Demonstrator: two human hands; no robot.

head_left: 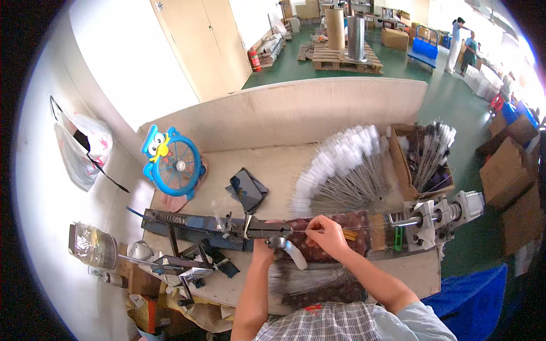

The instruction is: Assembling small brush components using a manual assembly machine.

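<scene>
Pinching a thin wire [296, 232] between its fingertips, our right hand [325, 234] holds it taut along the blue machine [193, 224], above a dark patterned cloth [341, 224]. Our left hand [266, 244] is closed around a pale-handled tool [296, 256] at the machine's clamp. We judge that the wire could slip or kink if the pinch slackens, since it looks stretched toward the grey motor [449, 213]. Finished brushes [341, 165] fan out on the table [273, 165], well apart from both hands. We cannot make out the wire's far end, and the left fingers are hidden under the machine.
</scene>
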